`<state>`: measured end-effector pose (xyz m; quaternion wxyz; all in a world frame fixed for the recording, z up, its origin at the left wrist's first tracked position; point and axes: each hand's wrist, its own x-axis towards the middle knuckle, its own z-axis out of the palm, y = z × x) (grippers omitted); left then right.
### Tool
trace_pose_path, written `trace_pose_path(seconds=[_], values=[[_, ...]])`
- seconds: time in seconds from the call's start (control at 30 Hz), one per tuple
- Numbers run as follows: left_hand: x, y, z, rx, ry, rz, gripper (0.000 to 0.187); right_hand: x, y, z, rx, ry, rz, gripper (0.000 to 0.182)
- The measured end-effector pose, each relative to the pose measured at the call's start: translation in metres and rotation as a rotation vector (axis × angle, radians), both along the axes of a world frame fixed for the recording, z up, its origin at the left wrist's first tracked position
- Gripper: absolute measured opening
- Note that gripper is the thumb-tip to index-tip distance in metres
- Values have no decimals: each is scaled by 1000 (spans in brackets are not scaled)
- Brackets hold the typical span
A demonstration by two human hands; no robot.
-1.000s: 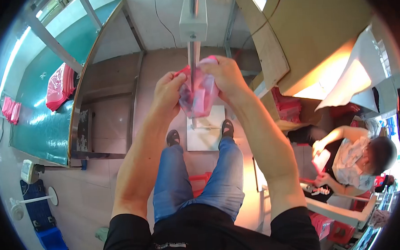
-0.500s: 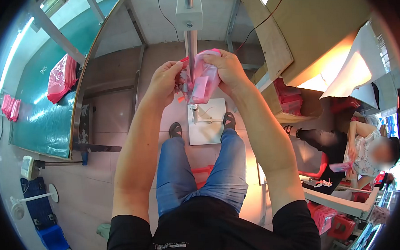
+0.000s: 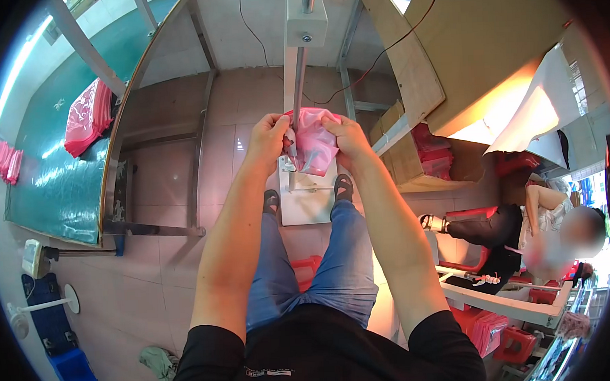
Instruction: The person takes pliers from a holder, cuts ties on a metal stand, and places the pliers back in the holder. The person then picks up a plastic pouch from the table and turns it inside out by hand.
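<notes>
A translucent pink plastic bag (image 3: pixel 319 149) with a darker pink rim hangs between my hands, below the white block (image 3: pixel 306 28) of an upright stand. My left hand (image 3: pixel 269 141) is closed, pinching the bag's left edge, with small greyish bits by its fingertips that I cannot make out. On the other side, my right hand (image 3: pixel 347 138) grips the bag's upper right edge. A slim metal rod (image 3: pixel 299 82) runs down from the block to the bag; its lower end is hard to make out. The stand's white base plate (image 3: pixel 312 205) lies between my feet.
A green-topped table (image 3: pixel 53 195) at left carries a pink stack (image 3: pixel 89 118). At right, a cardboard box (image 3: pixel 430 164) holds pink items, near a seated co-worker (image 3: pixel 548 214). A white frame (image 3: pixel 507 303) and red stools (image 3: pixel 516 345) stand lower right. A thin cable (image 3: pixel 381 54) hangs behind the rod.
My hands and the bag sit lower in the view, and the bag's front looks fuller and more bunched. The whole view has shifted slightly. The co-worker's arms have moved.
</notes>
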<state>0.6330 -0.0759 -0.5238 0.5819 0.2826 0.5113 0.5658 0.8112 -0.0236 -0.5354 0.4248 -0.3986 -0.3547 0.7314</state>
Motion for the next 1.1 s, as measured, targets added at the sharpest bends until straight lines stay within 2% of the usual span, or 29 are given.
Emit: trace_pose_path(seconds=[0.3,0.37,0.43,0.53,0.67,0.73,0.77,0.8,0.83,0.87,0.9,0.93,0.97,1.03,1.1], values=[[-6,7,-52,-137,-5,70,17,-14,20,-60,-147,-63,-18,20],[-5,9,-67,-147,-123,92,18,-15,21,-69,-166,-72,1,19],[-8,13,-79,-138,-152,91,18,-21,26,-73,-158,-164,-8,19],[-8,7,-99,-145,-196,105,18,-22,35,-90,-174,-119,42,20],[-1,-4,-114,-97,-246,181,19,-27,35,-98,-171,-198,48,22],[-1,-9,-125,-63,-281,227,18,-30,32,-98,-130,42,101,31],[0,-12,-130,-36,-309,265,18,-32,23,-91,-126,36,101,31],[1,-15,-135,-33,-317,267,18,-33,11,-83,-161,111,34,39],[3,-19,-140,19,-384,279,16,-35,-2,-75,-198,184,-33,47],[4,-25,-144,70,-450,290,15,-31,-10,-82,-199,175,-33,47],[6,-33,-140,67,-457,292,15,-26,-16,-95,-275,125,-140,52],[6,-36,-134,109,-646,372,15,-22,-18,-106,-341,78,-244,57],[7,-39,-130,147,-836,450,15,-21,-26,-106,-338,74,-243,57],[12,-52,-151,210,-870,387,17,-15,-52,-107,-358,217,-74,56],[24,-76,-142,83,-927,414,17,-23,-69,-113,-345,201,-66,56]])
